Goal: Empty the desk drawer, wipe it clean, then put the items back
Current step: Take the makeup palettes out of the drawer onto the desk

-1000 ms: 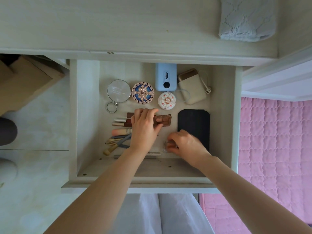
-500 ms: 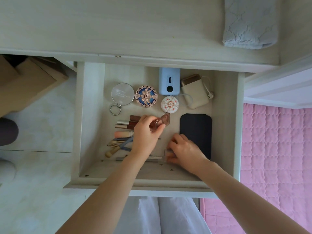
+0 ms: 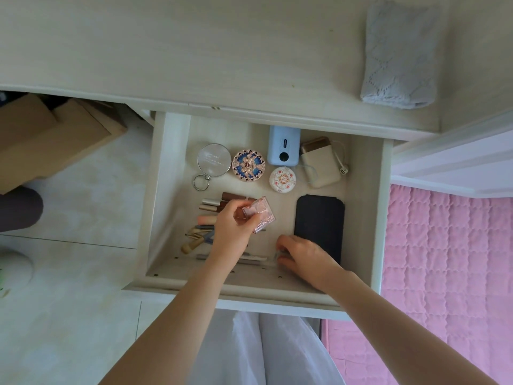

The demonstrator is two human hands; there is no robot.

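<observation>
The drawer (image 3: pixel 172 190) is pulled open under the desk top (image 3: pixel 194 51). A pink see-through case (image 3: pixel 259 215) is pinched by the left hand (image 3: pixel 236 232) and held up above the tubes (image 3: pixel 215 204) and brushes (image 3: pixel 198 237). The right hand (image 3: pixel 305 257) is curled down on a small clear thing (image 3: pixel 278 252) near the front of the drawer, beside the black case (image 3: pixel 319 223). A gray cloth (image 3: pixel 399 56) is laid on the desk top.

We see our left hand (image 3: pixel 236 232) and right hand (image 3: pixel 304 257) bare, both forearms uncovered with no sleeves, and a pale white garment (image 3: pixel 258 351) over our lap.
</observation>
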